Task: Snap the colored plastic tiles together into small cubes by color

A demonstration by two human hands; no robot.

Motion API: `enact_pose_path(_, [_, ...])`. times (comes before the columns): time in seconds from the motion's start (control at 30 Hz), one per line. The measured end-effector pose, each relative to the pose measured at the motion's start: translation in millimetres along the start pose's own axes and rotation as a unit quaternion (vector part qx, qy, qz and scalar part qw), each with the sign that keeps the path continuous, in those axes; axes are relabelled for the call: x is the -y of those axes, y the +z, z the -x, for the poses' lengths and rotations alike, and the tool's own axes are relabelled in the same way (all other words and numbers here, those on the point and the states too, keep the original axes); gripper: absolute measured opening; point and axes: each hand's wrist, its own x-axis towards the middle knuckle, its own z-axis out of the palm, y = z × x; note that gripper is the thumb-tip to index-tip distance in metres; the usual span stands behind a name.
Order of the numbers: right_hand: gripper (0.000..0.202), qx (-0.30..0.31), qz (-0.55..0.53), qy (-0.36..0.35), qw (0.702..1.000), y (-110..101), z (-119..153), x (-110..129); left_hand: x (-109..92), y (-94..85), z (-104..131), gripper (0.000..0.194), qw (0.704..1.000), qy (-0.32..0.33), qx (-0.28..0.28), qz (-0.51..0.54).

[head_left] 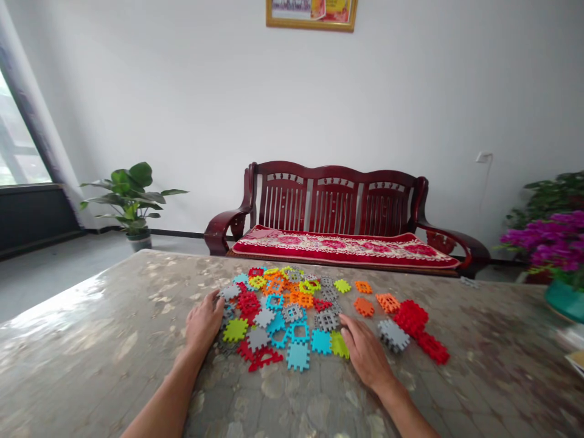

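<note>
Flat plastic puzzle pieces with toothed edges (276, 322), in red, blue, grey, orange and lime green, lie in a loose heap between the two grips, upon the brown-grey patterned surface (114, 340). The left grip (205, 316) is loosely open, its fingers slightly bent beside the heap; it has hold of nothing visible. Just beside its fingertips is a light grey solid square piece (230, 292). The right grip (365, 347) is also open, with nothing visible in hold; its thumb is close to a lime green square piece (340, 345), but I cannot tell if they touch. To its right lies a bright red plastic cluster (410, 317).
</note>
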Motion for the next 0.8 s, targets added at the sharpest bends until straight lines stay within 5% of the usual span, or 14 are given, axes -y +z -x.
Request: enact_pose_path(0.8, [0.040,0.005,-0.024,0.000,1.000,-4.3,3.0,2.7,4.9,16.8,-2.2,0.053,0.995,0.060,-0.022,-0.082])
